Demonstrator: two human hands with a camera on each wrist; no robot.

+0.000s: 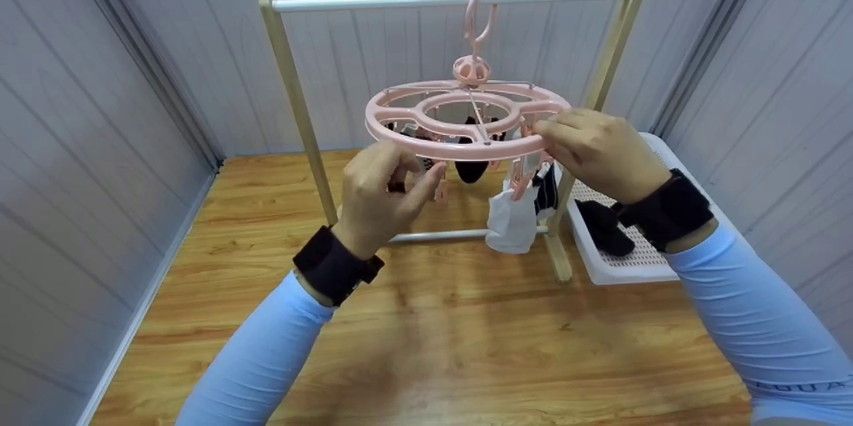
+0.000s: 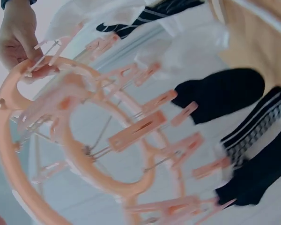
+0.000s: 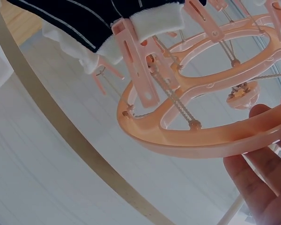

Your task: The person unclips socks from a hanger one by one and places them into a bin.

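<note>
A pink round clip hanger [image 1: 466,113] hangs by its hook from the white top rail of a wooden drying rack [image 1: 293,79] that stands on the wood floor at the far middle of the scene. The right hand [image 1: 596,153] grips the right side of the hanger's outer ring, fingers curled over the rim; the right wrist view shows the fingertips [image 3: 267,173] pressed against the underside of the ring. The left hand [image 1: 383,196] is raised under the near left edge of the ring, its thumb and fingers pinched together around a small pink clip [image 1: 441,189] that dangles there beside a dark striped sock; how firmly it holds the clip cannot be told. A white sock [image 1: 510,216] hangs from a clip under the right side of the ring, just below the right hand, with a black striped sock [image 1: 546,189] beside it, and a black sock [image 1: 472,169] hangs under the far middle. To the right of the rack a white perforated basket [image 1: 626,266] sits on the floor with a black sock [image 1: 603,226] lying in it. Both forearms wear light blue sleeves with black wrist straps.
</note>
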